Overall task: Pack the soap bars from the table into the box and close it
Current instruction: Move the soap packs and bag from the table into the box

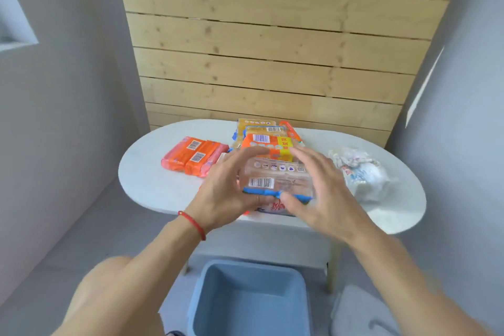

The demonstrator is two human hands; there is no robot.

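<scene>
A pale translucent soap pack (276, 180) with a barcode and a blue edge is held above the near side of the white oval table (147, 177). My left hand (226, 191) grips its left end and my right hand (324, 188) grips its right end. Behind it lies a pile of orange and yellow soap packs (268, 135). An orange twin pack (195, 157) lies on the table's left part. The blue box (251, 300) stands open and empty on the floor below the table's front edge. No lid is in view.
A crumpled white plastic bag (362, 172) rests on the right side of the table. A wooden plank wall (272, 49) rises behind it, grey walls to both sides. A grey cloth (362, 314) lies on the floor right of the box.
</scene>
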